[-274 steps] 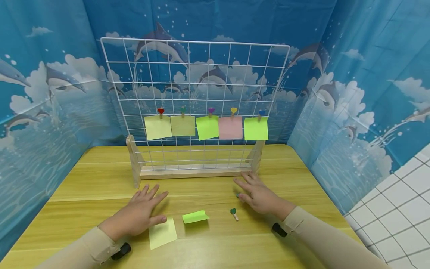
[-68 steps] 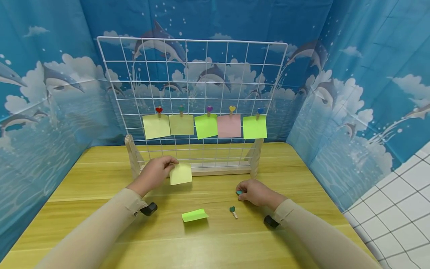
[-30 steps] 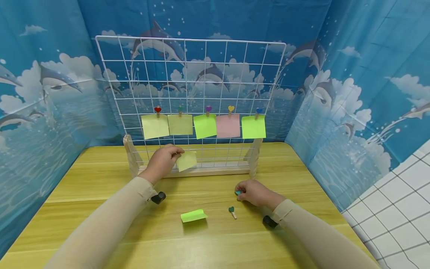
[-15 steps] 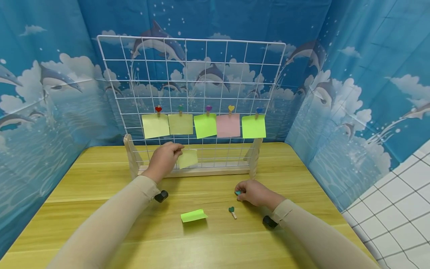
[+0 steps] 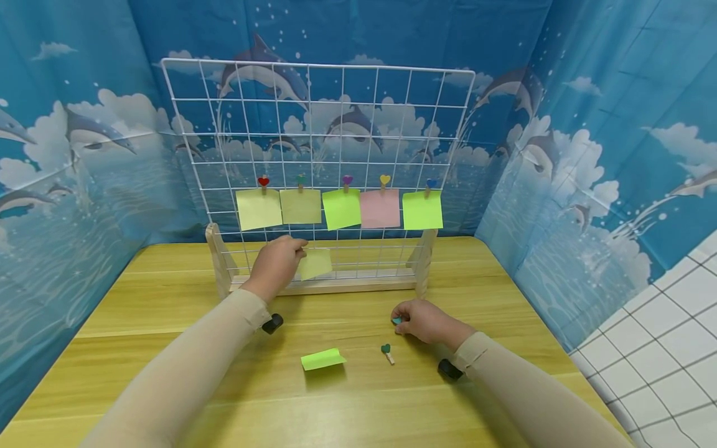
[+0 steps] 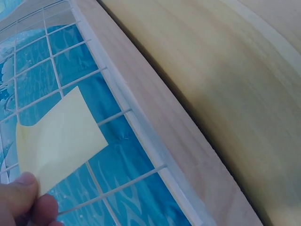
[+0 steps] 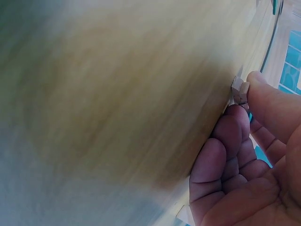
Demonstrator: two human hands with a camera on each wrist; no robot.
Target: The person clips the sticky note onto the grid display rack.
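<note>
My left hand pinches a pale yellow sticky note by its left edge, in front of the lower part of a white wire grid. In the left wrist view, thumb and fingers grip one corner of the note; whether it touches the wires I cannot tell. Low over the table, my right hand holds a small wooden clothespin with a teal top. The right wrist view shows the clothespin's wooden ends between thumb and fingers. Near that hand lies another clothespin with a green heart.
Along one grid wire hang several notes, including a pink note, each under a heart clothespin such as the red one. A folded green note lies on the table. The grid stands on a wooden base.
From lying open over the table, my left hand has picked up the pale yellow note and raised it to the grid, lately edging right. My right hand has taken hold of the teal-topped clothespin.
</note>
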